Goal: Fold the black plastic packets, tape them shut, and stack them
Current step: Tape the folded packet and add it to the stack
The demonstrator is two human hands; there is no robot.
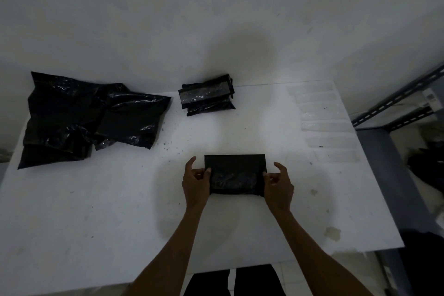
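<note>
Your left hand (195, 181) and right hand (278, 184) pinch the side edges of the folded black packet (235, 174) lying on the white table (96, 211), remaining fingers loosely spread.

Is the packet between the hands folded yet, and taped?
Folded: the packet is a compact rectangle, pinched at its sides by the left hand and right hand. No tape shows on it.

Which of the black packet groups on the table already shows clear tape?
The small stack at the table's far edge: a shiny clear strip runs across its top packet. The loose pile at left is unfolded, and the packet between the hands shows no tape.
</note>
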